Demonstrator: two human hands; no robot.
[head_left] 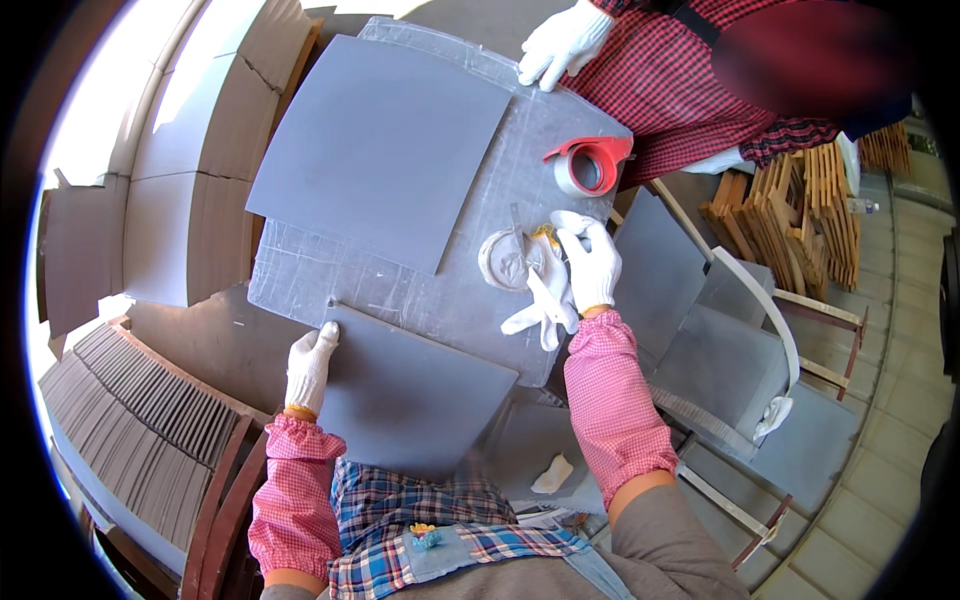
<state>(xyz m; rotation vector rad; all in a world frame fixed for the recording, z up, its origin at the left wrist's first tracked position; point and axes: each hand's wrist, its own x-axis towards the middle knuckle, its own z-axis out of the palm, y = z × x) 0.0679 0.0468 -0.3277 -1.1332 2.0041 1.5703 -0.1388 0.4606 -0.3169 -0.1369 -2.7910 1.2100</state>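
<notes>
My left hand [313, 362], in a white glove, grips the left edge of a grey tile [410, 390] that slants between the table's near edge and my apron. Over the table's right part, my right hand [590, 258], gloved too, has its fingers curled together; what they hold, if anything, is hidden. Just left of it lie a loose white glove [547, 308] and a small round tub [502, 262] with grey stuff in it. Another grey tile [385, 140] lies flat on the scuffed table [300, 270].
A red tape dispenser [590, 165] stands near the table's right edge. Across the table a co-worker's gloved hand [568, 42] rests on its far edge. Stacked tiles [150, 400] and boxes [215, 150] fill the left. Wooden pieces [800, 215] and grey tiles [730, 350] are at right.
</notes>
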